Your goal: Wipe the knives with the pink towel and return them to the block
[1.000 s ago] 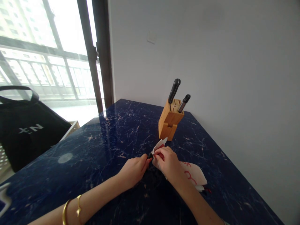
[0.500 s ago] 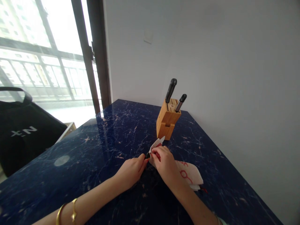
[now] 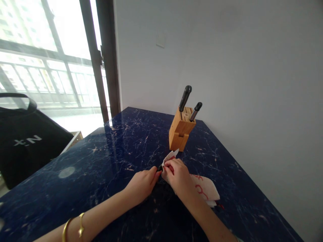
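Observation:
My left hand [image 3: 142,183] is closed around the black handle of a small knife [image 3: 176,152], which points away from me and to the right. The blade's tip shows beyond a white cloth with red markings [image 3: 205,188]. Folded over the blade, the cloth is pinched in the fingers of my right hand [image 3: 178,174], close to the handle. Most of the blade is hidden by the cloth and my fingers. The rest of the cloth spreads on the table under my right forearm. Just past the knife tip stands a wooden knife block [image 3: 178,134].
Two dark handles rise from the block: a knife handle [image 3: 185,98] and another with a metal collar [image 3: 196,111]. The dark blue marbled table [image 3: 106,168] runs along a grey wall [image 3: 239,84]. A black bag [image 3: 32,144] is at the left, before a glass door.
The view has shifted very slightly. Both hands keep their hold on the knife and cloth in nearly the same place.

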Demonstrator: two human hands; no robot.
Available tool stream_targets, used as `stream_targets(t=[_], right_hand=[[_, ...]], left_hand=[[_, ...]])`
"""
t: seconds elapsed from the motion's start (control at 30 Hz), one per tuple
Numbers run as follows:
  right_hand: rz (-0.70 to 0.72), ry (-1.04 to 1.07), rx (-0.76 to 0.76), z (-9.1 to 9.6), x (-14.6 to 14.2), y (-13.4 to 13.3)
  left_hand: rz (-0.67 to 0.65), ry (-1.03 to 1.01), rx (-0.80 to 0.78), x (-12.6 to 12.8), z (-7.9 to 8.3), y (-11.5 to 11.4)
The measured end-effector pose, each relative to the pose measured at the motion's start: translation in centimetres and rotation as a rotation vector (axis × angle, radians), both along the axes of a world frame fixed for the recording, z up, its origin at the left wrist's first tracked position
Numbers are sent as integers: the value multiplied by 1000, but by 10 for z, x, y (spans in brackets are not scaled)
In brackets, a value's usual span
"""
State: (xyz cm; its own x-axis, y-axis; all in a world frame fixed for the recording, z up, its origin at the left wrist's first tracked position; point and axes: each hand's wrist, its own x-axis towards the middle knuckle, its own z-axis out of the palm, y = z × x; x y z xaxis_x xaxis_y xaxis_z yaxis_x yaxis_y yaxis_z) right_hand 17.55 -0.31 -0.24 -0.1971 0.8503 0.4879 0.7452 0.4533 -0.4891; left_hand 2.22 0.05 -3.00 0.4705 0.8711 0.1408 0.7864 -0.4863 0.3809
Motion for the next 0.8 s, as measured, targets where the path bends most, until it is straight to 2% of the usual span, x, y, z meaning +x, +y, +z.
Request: stream_targets(t=[0.2,0.4,0.57,0.8], right_hand=[[2,54,20,3,4,4],[-203,165,16,9,33,21],[-295,230,-6,12,53,27],[-322,272,46,9,58,25]], left_hand=[[-3,50,32,0,1,0],[-21,47,18,0,3,-4],[-15,-38,-35,-1,8,-3],[96,-181,-75,-7,17,3]])
